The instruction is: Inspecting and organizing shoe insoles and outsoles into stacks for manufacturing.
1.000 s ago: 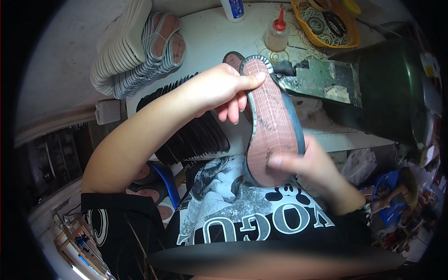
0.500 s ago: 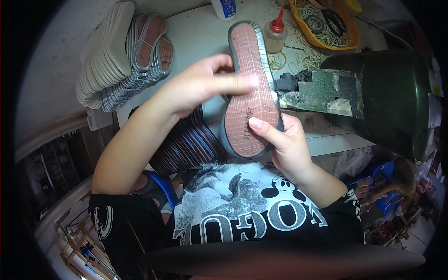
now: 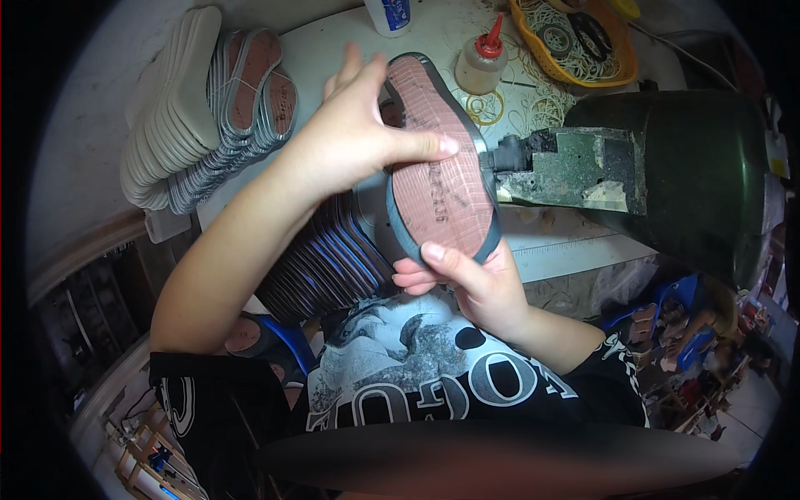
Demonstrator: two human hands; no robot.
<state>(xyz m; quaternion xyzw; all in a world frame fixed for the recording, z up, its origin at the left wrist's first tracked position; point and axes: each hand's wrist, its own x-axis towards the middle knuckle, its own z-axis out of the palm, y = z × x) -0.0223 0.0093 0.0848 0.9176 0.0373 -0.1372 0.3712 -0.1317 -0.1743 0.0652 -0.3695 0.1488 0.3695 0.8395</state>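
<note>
A worker's right hand (image 3: 490,287) pinches the lower end of a pink-faced shoe insole (image 3: 437,196), while the left hand (image 3: 354,125) rests its thumb on it, fingers spread. The insole tilts above a white surface (image 3: 321,52), beside a green metal arm (image 3: 575,162).

Shows black characters on the reddish insole (image 3: 457,200) and bundled insoles (image 3: 282,98), large outlined letters on the black shirt (image 3: 433,404), blue label on the white bottle (image 3: 390,15), fine graduations along the ruler (image 3: 575,253).
</note>
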